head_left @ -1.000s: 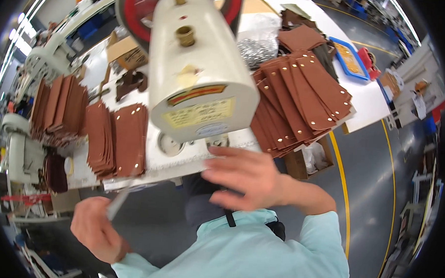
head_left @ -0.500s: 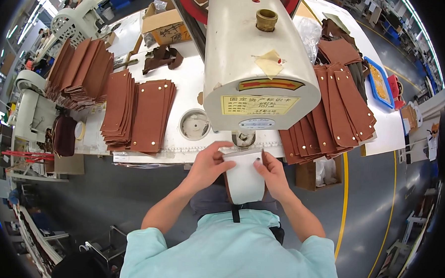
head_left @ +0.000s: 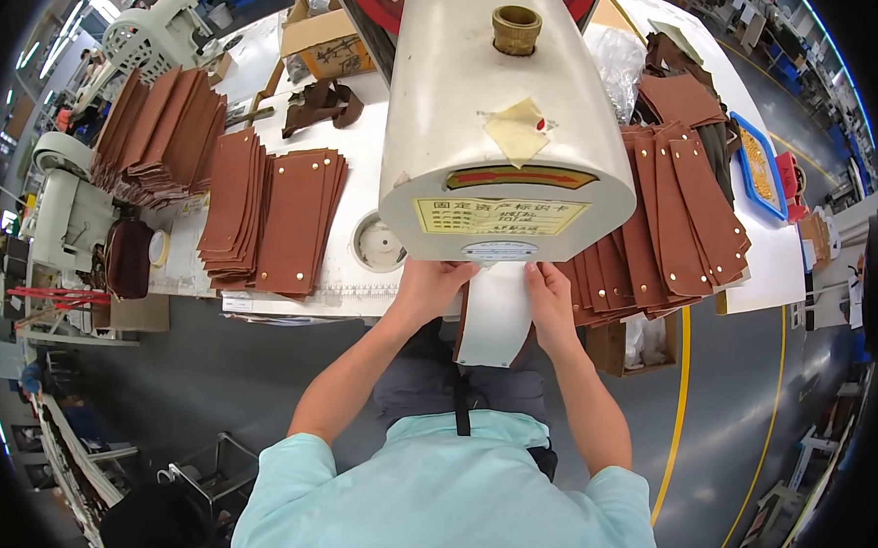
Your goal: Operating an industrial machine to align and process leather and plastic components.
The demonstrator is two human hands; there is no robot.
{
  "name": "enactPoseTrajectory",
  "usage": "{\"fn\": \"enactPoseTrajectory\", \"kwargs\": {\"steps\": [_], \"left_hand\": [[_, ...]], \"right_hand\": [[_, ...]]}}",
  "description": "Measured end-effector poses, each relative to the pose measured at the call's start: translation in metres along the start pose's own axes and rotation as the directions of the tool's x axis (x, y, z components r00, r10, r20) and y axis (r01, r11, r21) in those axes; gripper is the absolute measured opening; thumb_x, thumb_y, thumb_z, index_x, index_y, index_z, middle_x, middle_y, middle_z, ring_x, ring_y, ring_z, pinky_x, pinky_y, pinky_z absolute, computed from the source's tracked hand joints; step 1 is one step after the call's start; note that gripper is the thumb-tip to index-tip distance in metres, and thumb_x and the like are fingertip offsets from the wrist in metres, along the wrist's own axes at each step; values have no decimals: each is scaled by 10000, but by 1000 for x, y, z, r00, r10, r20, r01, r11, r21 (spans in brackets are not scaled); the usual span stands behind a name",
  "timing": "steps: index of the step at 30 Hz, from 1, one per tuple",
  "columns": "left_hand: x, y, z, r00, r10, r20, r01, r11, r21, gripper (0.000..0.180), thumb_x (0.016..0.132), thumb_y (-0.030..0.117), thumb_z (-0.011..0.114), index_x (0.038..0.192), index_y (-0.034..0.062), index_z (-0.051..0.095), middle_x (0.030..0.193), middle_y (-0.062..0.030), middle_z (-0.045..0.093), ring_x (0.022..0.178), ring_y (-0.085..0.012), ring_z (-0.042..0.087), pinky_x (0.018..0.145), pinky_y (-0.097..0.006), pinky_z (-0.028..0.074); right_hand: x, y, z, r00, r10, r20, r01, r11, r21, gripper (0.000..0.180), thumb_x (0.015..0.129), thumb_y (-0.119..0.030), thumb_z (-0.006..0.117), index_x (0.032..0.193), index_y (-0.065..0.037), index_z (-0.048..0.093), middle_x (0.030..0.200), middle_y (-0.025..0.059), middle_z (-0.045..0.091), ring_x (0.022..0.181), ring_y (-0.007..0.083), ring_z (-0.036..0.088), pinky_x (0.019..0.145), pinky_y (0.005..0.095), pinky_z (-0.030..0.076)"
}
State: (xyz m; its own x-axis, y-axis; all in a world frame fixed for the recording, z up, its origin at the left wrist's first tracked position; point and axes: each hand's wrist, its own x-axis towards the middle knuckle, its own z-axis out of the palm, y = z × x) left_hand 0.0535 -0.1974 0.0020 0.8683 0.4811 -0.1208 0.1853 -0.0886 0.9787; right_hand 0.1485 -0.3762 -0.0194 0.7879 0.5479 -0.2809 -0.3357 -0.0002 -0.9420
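Observation:
A leather panel lies pale side up between my hands, with brown showing along its edges and small metal studs near its lower corners. My left hand pinches the upper left side of it. At the right edge, my right hand grips it between thumb and fingers. The panel's far end goes under the large cream machine head, which hides that end and some of my fingertips.
Stacks of brown studded panels lie left and right of the machine. Farther out are a blue tray of small brass-coloured parts and a cardboard box. A round plate is set in the white tabletop.
Both hands have moved forward with the panel, and its far end has passed from in front of the machine to beneath its head. The view has shifted slightly.

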Motion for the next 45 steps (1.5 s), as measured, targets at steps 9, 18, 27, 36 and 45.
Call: {"fn": "enactPoseTrajectory", "kwargs": {"steps": [9,18,27,36,45], "left_hand": [[-1,2,0,1000,-5,-5,5,1000,-19,268,860,-37,720,1114,-52,635,975,-101,712,795,-148,686,672,-275,574],[0,17,-5,999,8,42,-14,990,141,272,820,-21,744,1083,-27,673,954,-69,711,772,-121,648,682,-267,542],[1,13,-9,999,15,42,-20,994,109,279,782,8,768,1043,-26,675,890,-46,681,720,-104,588,676,-262,518],[-19,27,-53,959,-146,241,99,975,197,383,764,88,769,1109,-46,670,982,-124,700,739,-166,660,675,-303,550],[0,10,-31,978,-48,203,31,996,85,401,819,31,731,1208,-15,646,998,-89,679,843,-164,635,748,-310,536]], "right_hand": [[-3,-4,0,1000,6,-27,-6,1000,-21,295,1079,-210,492,1154,41,627,966,24,672,803,58,565,724,235,481],[-7,-7,-5,999,27,-20,-27,999,-31,272,1057,-134,507,1225,55,607,1027,46,687,883,79,592,804,238,480],[-2,-6,-12,993,112,-37,-114,991,-66,232,1024,-95,539,1171,63,625,980,41,682,872,85,590,784,243,472],[15,-35,27,987,91,130,-66,980,-186,280,897,3,663,1173,46,646,1063,103,696,954,149,642,797,309,530],[29,-36,31,980,11,198,49,954,-297,389,824,62,701,1207,13,647,1127,99,690,1025,192,637,875,330,527]]}}
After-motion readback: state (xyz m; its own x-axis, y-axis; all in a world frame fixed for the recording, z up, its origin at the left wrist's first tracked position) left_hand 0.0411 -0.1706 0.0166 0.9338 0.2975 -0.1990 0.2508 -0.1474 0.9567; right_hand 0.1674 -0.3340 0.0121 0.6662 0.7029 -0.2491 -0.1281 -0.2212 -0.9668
